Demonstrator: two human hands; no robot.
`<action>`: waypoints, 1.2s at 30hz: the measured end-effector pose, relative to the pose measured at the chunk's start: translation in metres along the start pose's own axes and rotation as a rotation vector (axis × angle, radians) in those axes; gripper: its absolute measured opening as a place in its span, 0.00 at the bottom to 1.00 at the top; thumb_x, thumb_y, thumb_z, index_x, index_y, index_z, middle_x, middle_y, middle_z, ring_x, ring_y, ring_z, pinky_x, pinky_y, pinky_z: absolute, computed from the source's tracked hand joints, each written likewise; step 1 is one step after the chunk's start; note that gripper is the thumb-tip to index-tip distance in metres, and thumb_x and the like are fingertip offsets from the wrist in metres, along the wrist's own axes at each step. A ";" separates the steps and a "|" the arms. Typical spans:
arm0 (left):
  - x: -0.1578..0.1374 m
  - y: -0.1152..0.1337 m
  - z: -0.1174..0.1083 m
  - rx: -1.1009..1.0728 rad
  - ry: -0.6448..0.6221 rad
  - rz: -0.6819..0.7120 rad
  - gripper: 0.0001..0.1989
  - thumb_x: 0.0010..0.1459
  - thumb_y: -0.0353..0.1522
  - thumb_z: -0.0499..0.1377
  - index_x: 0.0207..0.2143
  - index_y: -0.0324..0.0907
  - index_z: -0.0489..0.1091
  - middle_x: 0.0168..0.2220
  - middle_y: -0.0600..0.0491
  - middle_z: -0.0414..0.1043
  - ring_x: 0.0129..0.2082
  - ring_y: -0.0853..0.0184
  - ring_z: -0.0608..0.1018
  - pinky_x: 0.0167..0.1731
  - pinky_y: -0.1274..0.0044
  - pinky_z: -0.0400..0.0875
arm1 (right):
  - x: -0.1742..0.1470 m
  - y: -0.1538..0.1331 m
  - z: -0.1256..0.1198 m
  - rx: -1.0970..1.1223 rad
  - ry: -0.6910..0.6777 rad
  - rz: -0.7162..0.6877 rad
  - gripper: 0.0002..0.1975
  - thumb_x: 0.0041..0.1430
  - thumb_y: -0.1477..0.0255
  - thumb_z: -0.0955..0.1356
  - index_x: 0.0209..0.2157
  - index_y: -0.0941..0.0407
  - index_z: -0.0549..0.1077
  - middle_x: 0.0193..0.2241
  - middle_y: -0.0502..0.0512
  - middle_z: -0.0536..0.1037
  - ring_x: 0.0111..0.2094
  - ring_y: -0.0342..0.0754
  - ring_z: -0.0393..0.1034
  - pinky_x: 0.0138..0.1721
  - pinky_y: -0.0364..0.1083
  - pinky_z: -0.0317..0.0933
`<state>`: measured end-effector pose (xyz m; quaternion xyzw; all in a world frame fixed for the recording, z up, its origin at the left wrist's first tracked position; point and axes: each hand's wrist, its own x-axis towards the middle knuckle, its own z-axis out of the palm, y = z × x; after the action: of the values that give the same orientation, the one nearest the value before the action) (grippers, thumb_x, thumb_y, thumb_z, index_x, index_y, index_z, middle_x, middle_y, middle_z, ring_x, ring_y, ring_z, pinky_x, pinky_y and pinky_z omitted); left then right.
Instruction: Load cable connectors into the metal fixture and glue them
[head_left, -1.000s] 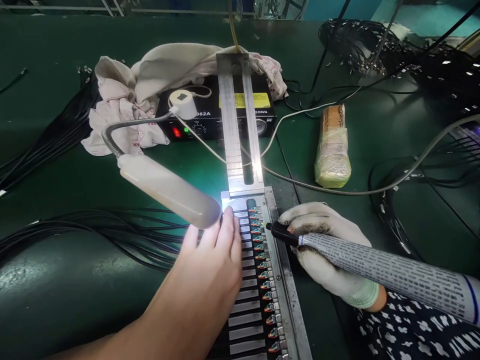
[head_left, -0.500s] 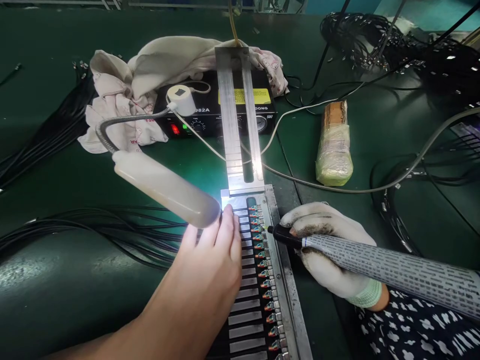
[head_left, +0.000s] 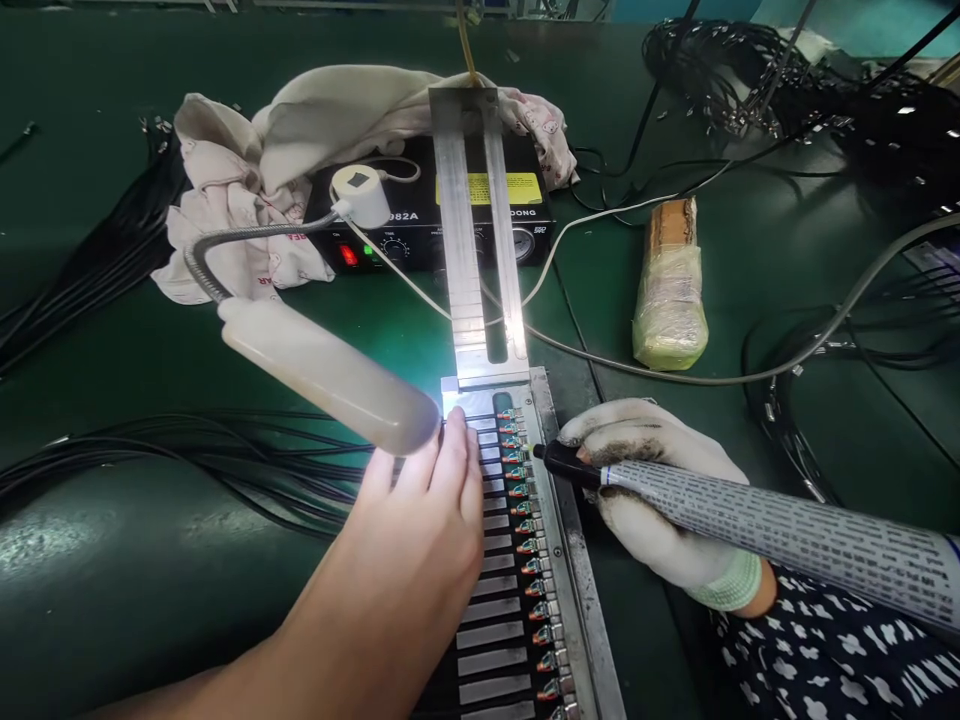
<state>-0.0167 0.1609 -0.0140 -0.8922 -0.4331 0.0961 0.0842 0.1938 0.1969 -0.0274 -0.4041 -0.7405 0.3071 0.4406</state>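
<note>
My bare left hand [head_left: 424, 510] lies over the left side of a long metal jig [head_left: 544, 400], fingers stretched forward and close together. Its fingertips rest near the jig's far end, partly hidden by a white lamp head [head_left: 330, 375]. Black cables [head_left: 292, 470] run in from the left beneath that hand. Their small connectors [head_left: 523, 507], with orange and green wires, sit in a row along the jig. My right hand [head_left: 660, 500], in a soiled white glove, grips a thick dispensing syringe [head_left: 720, 515] with printed wrapping and a black nose. Its tip is close to the connectors near the far end; contact is unclear.
Behind the jig stand a slotted metal plate [head_left: 459, 240] and a black control box [head_left: 405, 240], partly draped with a cloth [head_left: 225, 190]. A wrapped block [head_left: 670, 290] lies to the right. Cable bundles [head_left: 720, 80] cover the back right, and a hose [head_left: 847, 310] crosses the table.
The syringe tip has shifted very slightly left and away from me, with the right hand. My left hand stays in place on the jig. The view has moved a little.
</note>
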 end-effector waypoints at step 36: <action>0.001 0.000 0.001 0.005 0.039 -0.011 0.27 0.55 0.23 0.46 0.55 0.26 0.69 0.57 0.31 0.68 0.53 0.43 0.74 0.45 0.54 0.74 | -0.014 -0.005 -0.006 0.033 -0.033 -0.049 0.08 0.50 0.78 0.70 0.35 0.59 0.74 0.37 0.56 0.78 0.39 0.47 0.75 0.44 0.44 0.70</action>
<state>-0.0160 0.1614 -0.0149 -0.8914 -0.4359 0.0792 0.0953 0.2012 0.1828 -0.0261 -0.3732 -0.7521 0.3149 0.4425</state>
